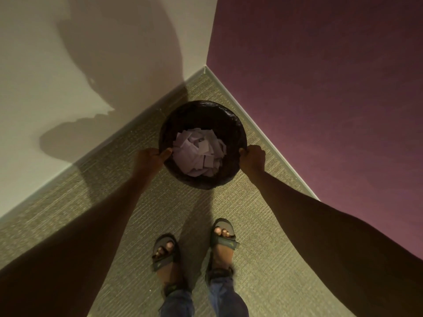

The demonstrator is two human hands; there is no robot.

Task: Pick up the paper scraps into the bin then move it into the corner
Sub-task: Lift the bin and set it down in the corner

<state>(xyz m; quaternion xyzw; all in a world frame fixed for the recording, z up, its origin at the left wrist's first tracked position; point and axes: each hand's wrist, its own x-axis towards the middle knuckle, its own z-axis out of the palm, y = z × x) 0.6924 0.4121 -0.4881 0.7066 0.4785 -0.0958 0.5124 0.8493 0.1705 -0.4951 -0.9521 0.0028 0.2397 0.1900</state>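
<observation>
So we're on the last bit here, I think: the paper scraps (199, 150) are piled inside the dark round bin (202, 110), and the bin is near the corner where the white wall (91, 53) meets the purple wall (320, 76). Left hand (151, 156) grips the rim on one side, right hand (253, 156) grips the opposite side, fingers curled over the edge. Can't tell if it's resting on the carpet (263, 248) or slightly lifted. Next up is probably just nudging it closer into the corner and letting go.
</observation>
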